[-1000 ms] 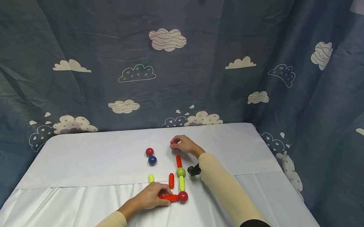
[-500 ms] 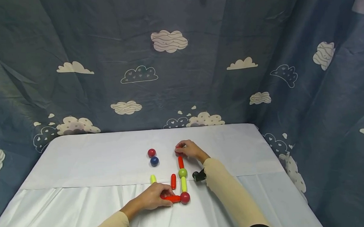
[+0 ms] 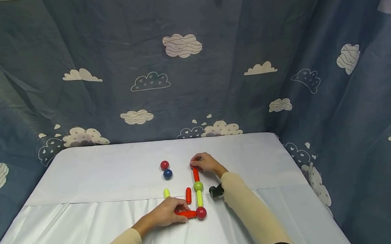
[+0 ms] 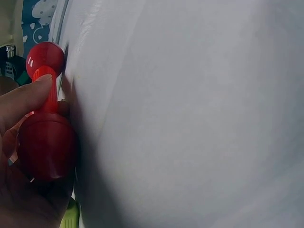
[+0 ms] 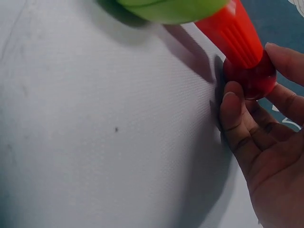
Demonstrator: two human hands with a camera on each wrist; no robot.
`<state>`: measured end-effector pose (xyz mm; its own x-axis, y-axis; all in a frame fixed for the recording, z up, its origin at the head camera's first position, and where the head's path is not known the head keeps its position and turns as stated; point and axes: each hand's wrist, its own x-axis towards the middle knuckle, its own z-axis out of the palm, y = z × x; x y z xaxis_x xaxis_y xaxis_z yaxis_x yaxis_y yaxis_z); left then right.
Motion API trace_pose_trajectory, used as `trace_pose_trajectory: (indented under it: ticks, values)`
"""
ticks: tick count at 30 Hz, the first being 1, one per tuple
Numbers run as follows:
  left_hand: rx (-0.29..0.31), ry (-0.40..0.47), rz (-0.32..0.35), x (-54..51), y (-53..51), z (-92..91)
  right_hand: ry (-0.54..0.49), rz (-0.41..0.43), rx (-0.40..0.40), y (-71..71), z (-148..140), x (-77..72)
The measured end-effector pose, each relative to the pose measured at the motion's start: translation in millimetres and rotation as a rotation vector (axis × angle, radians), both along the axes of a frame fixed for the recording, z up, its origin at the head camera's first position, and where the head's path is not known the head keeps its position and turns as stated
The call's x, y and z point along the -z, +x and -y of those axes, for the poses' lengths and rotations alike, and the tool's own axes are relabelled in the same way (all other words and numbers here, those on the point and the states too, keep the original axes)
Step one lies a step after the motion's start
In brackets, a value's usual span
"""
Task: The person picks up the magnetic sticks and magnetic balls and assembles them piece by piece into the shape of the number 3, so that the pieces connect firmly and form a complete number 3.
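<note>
My left hand [image 3: 168,211] pinches a red stick [image 4: 51,97], which has a red ball at each end. The nearer ball [image 4: 47,147] sits in front of the palm, and the other, the corner ball [image 3: 201,213], lies beyond the fingers. From that corner a yellow-green stick [image 3: 199,198] runs away to a green ball [image 3: 198,186], followed by another red stick [image 3: 196,174]. At the far end my right hand [image 3: 206,163] holds a red ball [image 5: 254,81] between thumb and fingers, against the stick's tip.
A loose red ball [image 3: 164,165] and a blue ball [image 3: 167,174] lie left of the right hand. One separate red stick [image 3: 188,196] and a yellow-green stick [image 3: 166,193] are near the left hand. A cloud-printed curtain [image 3: 213,82] hangs behind the white-covered table [image 3: 113,171].
The right hand has brought its red ball nearer, from beyond the far red stick to that stick's end. My left hand keeps its grip on the near red stick. The view has shifted slightly.
</note>
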<state>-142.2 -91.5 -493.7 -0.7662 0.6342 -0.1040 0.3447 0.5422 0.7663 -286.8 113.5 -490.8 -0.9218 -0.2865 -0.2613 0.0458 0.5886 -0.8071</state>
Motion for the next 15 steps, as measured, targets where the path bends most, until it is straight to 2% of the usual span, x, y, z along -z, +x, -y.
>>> trace_pose_trajectory:
  ticks: [7, 15]
  values:
    - [0.001, -0.003, -0.004, -1.8, 0.4, -0.4, -0.011, -0.011, -0.011, 0.3, -3.2, 4.0]
    - [0.001, -0.016, -0.009, -2.3, 2.6, -0.5, -0.014, -0.005, -0.006, 4.9, -1.8, 1.7]
